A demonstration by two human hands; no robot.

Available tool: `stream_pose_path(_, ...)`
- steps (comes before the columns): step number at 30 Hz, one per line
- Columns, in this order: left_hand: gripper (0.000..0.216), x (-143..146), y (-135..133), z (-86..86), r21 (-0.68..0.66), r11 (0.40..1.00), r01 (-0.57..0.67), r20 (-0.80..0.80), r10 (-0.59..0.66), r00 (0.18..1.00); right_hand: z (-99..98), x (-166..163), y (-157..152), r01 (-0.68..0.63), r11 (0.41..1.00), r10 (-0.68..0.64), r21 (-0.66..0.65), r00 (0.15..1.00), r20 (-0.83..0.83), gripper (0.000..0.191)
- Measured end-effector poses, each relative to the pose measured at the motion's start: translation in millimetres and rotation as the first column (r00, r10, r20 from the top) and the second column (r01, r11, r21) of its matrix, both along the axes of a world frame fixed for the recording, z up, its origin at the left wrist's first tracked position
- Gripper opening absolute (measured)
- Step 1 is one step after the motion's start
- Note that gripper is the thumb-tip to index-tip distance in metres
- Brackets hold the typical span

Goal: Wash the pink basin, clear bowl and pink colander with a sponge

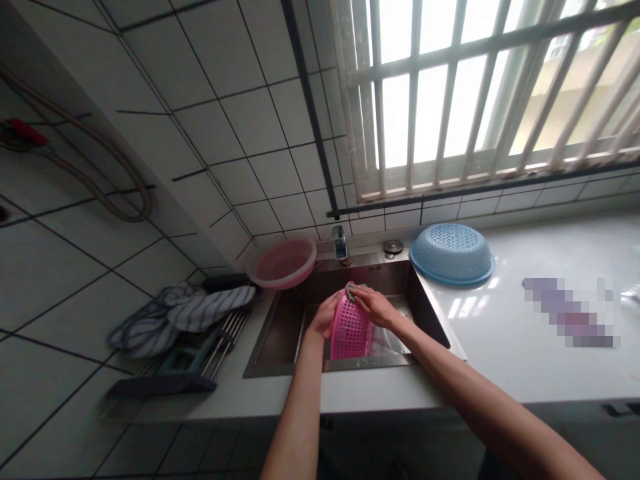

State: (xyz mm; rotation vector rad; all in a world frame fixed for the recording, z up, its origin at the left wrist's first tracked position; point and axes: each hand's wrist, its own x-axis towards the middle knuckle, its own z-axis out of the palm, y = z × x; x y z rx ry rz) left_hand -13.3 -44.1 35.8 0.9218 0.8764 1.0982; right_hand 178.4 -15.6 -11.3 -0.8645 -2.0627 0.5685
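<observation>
Blue perforated basket (453, 254) upside down on white tabletop (505, 333), right of tap (339, 243). Pink basin (283, 263) at sink's left rear corner. Striped cloth (187, 310) draped over dish rack (200, 353), far left. Barred window (475, 87) above.

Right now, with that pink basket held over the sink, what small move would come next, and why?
Probably rubbing the green cloth further along the pink basket: the right hand presses it at the rim, while the left hand steadies the basket on edge above the sink.
</observation>
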Motion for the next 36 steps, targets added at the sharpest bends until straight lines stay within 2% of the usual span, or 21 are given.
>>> stream_pose_path(3,0.04,4,7,2.4,0.053,0.998,0.025,-0.083,-0.021,0.996,1.7,-1,0,-0.002,0.999,0.001,0.035,0.999,0.035,0.042)
stream_pose_path(5,0.033,8,11,1.7,0.071,0.997,-0.013,-0.152,0.024,0.988,4.4,-1,0,0.016,0.997,-0.021,0.073,0.998,0.066,0.042)
stream_pose_path(6,0.03,10,13,0.4,0.092,0.991,-0.098,-0.174,0.113,0.978,6.7,-2,-2,0.029,0.995,-0.037,0.098,0.996,0.085,0.042)
stream_pose_path(8,0.025,12,17,-3.6,0.154,0.929,-0.335,-0.187,0.361,0.914,12.9,-5,-9,0.038,0.987,-0.058,0.157,0.991,0.124,0.042)
stream_pose_path(10,0.028,10,19,-7.0,0.183,0.881,-0.436,-0.253,0.471,0.845,20.8,-10,-21,-0.005,0.975,-0.033,0.222,0.986,0.166,0.041)
stream_pose_path(12,0.038,3,21,-8.6,0.148,0.88,-0.45,-0.329,0.473,0.817,28.4,-16,-34,-0.11,0.953,0.048,0.281,0.975,0.218,0.04)
stream_pose_path(16,0.059,-16,20,-11.3,0.03,0.935,-0.353,-0.38,0.338,0.861,34.6,-21,-42,-0.324,0.891,0.229,0.318,0.926,0.301,0.037)
stream_pose_path(18,0.063,-21,17,-15.2,0.012,0.951,-0.308,-0.378,0.289,0.879,30.7,-16,-31,-0.274,0.92,0.205,0.279,0.945,0.254,0.037)
stream_pose_path(21,0.066,-20,16,-23.8,0.059,0.949,-0.31,-0.416,0.305,0.857,19.2,1,-7,0.012,0.995,-0.02,0.101,0.997,0.074,0.038)
stream_pose_path(23,0.069,-16,18,-28.6,0.119,0.935,-0.335,-0.438,0.353,0.827,14.1,9,3,0.129,0.992,-0.129,-0.003,0.991,0.02,0.04)
stream_pose_path(24,0.07,-14,20,-30.1,0.141,0.929,-0.342,-0.437,0.369,0.82,13.8,10,3,0.15,0.989,-0.15,-0.005,0.988,0.026,0.039)
stream_pose_path(26,0.072,-11,25,-30.7,0.157,0.924,-0.35,-0.424,0.383,0.821,18.0,4,-5,0.106,0.99,-0.115,0.092,0.989,0.094,0.036)
stream_pose_path(29,0.069,-10,30,-27.1,0.159,0.892,-0.422,-0.397,0.449,0.801,30.4,-16,-27,-0.096,0.956,0.025,0.279,0.969,0.247,0.025)
stream_pose_path(32,0.064,-9,29,-22.2,0.19,0.858,-0.477,-0.409,0.511,0.756,37.1,-28,-35,-0.211,0.92,0.109,0.33,0.947,0.303,0.022)
stream_pose_path(34,0.066,-6,27,-20.0,0.219,0.871,-0.439,-0.431,0.49,0.757,35.0,-22,-26,-0.143,0.943,0.067,0.301,0.966,0.25,0.025)
stream_pose_path(36,0.072,-2,24,-19.3,0.238,0.896,-0.375,-0.441,0.444,0.78,28.9,-10,-10,0.023,0.975,-0.056,0.22,0.988,0.145,0.03)
